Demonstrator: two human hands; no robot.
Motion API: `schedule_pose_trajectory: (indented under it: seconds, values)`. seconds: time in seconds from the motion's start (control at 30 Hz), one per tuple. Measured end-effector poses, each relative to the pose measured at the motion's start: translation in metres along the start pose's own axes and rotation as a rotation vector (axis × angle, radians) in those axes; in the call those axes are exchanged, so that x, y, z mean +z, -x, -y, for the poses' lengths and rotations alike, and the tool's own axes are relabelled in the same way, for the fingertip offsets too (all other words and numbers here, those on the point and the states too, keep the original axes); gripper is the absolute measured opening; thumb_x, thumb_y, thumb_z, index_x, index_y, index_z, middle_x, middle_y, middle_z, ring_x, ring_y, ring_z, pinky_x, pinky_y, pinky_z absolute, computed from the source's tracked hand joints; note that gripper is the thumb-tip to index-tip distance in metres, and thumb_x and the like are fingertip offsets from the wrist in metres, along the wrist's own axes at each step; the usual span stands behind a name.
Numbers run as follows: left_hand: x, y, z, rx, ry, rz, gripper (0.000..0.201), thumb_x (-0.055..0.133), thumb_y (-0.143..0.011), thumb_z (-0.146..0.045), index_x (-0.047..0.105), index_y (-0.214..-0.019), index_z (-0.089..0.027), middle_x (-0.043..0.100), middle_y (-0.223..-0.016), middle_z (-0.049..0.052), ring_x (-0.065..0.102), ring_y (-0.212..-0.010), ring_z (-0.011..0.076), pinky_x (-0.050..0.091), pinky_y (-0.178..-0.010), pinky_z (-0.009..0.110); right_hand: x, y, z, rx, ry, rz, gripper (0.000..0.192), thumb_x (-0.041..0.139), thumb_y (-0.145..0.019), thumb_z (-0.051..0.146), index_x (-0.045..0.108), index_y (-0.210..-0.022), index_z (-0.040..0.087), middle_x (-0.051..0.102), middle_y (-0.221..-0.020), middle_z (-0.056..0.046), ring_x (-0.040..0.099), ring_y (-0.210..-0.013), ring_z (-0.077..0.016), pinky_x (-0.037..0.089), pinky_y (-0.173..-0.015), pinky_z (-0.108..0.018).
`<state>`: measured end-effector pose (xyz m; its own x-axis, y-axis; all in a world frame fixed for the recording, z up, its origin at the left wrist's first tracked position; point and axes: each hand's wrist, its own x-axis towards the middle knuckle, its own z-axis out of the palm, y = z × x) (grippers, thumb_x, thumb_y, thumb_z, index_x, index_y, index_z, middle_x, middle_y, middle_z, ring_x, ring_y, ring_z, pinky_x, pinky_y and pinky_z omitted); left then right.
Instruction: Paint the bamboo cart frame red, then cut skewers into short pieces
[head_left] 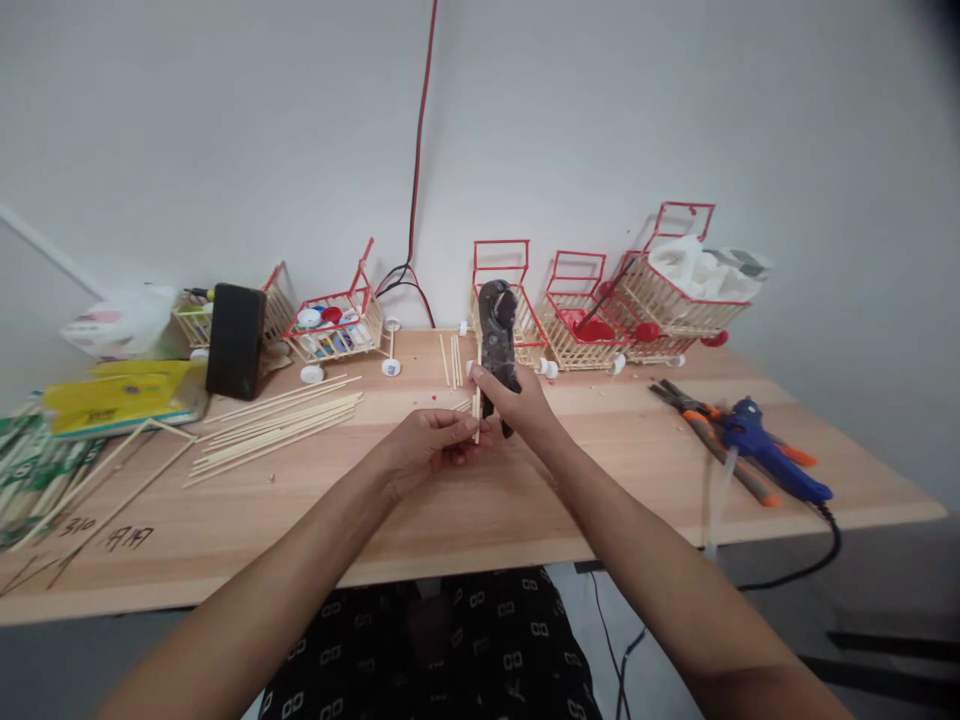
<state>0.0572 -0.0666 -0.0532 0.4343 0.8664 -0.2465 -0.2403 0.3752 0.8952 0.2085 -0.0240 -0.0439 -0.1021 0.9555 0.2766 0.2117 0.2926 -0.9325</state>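
Near the middle of the table, my left hand (429, 442) pinches short thin wooden sticks (477, 408), held upright. My right hand (523, 402) is closed around a black hand tool (495, 330) that looks like cutting pliers, its rounded head pointing away from me. The right thumb lies close to the tops of the sticks; whether it presses on them I cannot tell. Just beyond, several cut sticks (454, 362) lie side by side. To the left is a bundle of longer wooden sticks (277, 430).
Along the wall stand miniature stick shopping carts, including one with bottle caps (337, 335) and one with a white bag (690, 285). A black phone (235, 340) leans at left beside a yellow packet (124, 400). Orange-handled pliers (724, 455) and a blue glue gun (772, 455) lie right.
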Motion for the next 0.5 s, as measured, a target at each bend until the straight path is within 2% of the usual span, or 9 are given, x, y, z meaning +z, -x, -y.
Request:
schedule_pose_trajectory:
  seconds: [0.2, 0.33, 0.5]
  values:
    - [-0.0015, 0.0008, 0.0006, 0.007, -0.001, 0.010, 0.032, 0.082, -0.061, -0.037, 0.072, -0.076, -0.011, 0.066, -0.070, 0.004, 0.051, -0.057, 0.0071, 0.036, -0.055, 0.021, -0.0008, -0.0010, -0.0025, -0.003, -0.020, 0.023, 0.035, 0.058, -0.079, 0.050, 0.056, -0.066, 0.017, 0.053, -0.054, 0.002, 0.052, -0.051, -0.0108, 0.042, -0.050, -0.022]
    - [-0.0037, 0.0005, -0.0015, 0.124, -0.048, -0.078, 0.034, 0.081, -0.062, -0.041, 0.071, -0.073, -0.011, 0.065, -0.069, 0.003, 0.049, -0.056, 0.0061, 0.036, -0.054, 0.021, 0.0002, -0.0003, -0.0025, 0.016, -0.078, 0.138, 0.039, 0.055, -0.080, 0.054, 0.062, -0.078, 0.016, 0.053, -0.054, 0.003, 0.053, -0.049, -0.0114, 0.043, -0.050, -0.023]
    - [-0.0081, -0.0034, -0.0014, 0.177, -0.087, -0.125, 0.037, 0.080, -0.059, -0.046, 0.070, -0.067, -0.011, 0.064, -0.065, 0.003, 0.048, -0.053, 0.0065, 0.034, -0.052, 0.021, 0.0019, 0.0016, -0.0039, -0.009, 0.032, 0.216, 0.033, 0.059, -0.079, 0.048, 0.057, -0.069, 0.016, 0.056, -0.054, 0.002, 0.051, -0.050, -0.0103, 0.041, -0.049, -0.021]
